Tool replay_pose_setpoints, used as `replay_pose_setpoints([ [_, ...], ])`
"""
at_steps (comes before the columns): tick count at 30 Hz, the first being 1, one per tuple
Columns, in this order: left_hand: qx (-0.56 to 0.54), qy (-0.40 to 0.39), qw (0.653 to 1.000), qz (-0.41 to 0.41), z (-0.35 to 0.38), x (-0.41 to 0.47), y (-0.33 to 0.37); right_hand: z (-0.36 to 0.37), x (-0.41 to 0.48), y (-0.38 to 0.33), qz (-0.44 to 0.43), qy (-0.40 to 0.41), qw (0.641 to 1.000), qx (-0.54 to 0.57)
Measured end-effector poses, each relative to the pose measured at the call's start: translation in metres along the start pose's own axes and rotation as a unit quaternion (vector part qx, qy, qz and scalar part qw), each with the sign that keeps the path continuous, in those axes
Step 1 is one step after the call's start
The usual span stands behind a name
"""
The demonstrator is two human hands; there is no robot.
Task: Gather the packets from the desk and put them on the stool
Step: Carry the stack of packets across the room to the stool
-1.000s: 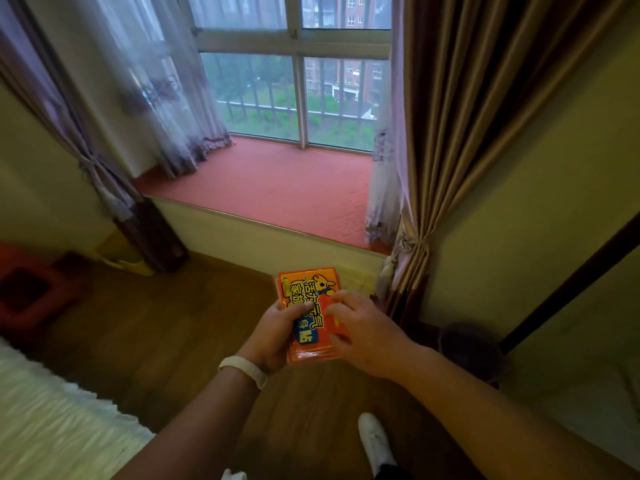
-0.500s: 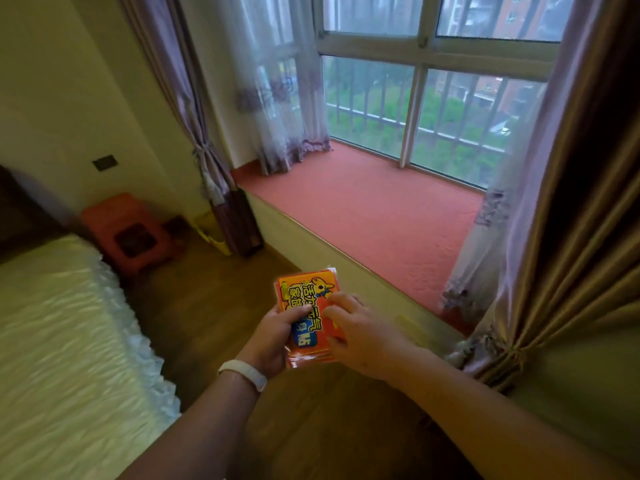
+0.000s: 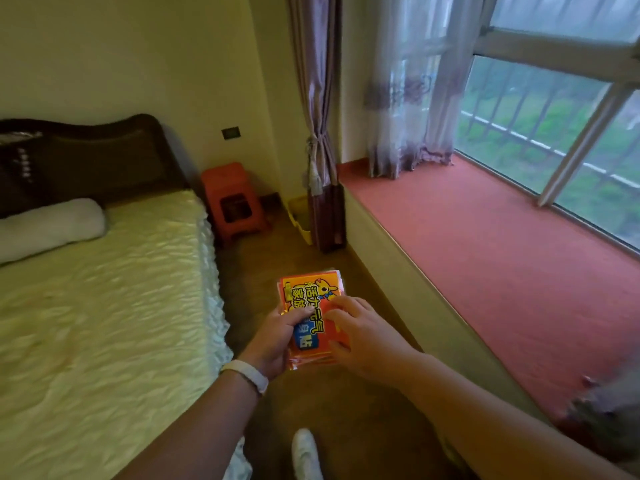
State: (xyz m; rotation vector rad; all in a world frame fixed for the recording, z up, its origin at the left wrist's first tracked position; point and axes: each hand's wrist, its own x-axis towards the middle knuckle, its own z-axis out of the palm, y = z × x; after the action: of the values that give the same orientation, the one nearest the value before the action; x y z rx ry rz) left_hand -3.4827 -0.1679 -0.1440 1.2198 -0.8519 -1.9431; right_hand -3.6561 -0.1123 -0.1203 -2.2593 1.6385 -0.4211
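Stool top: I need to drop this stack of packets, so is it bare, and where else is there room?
The orange stool between bed and curtain has a bare top. The red window ledge is also free. Both the left hand and right hand hold the packets.

One head-worn wide-angle view was taken, angled forward and down. The hands were seen close, low centre; bed [image 3: 104, 306] lay left, window ledge [image 3: 485, 271] right, stool [image 3: 232, 199] far ahead by the wall.
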Motion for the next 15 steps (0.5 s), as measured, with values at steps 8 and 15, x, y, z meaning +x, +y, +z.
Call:
replay_pose_setpoints([
  [8, -0.021, 0.023, 0.999, 0.011, -0.082, 0.088, 0.071, 0.017, 0.153, -0.006, -0.020, -0.042, 0.998, -0.034],
  [15, -0.030, 0.031, 0.998, 0.046, -0.136, 0.140, 0.137, 0.015, 0.256, -0.026, -0.040, -0.051, 0.997, -0.050],
])
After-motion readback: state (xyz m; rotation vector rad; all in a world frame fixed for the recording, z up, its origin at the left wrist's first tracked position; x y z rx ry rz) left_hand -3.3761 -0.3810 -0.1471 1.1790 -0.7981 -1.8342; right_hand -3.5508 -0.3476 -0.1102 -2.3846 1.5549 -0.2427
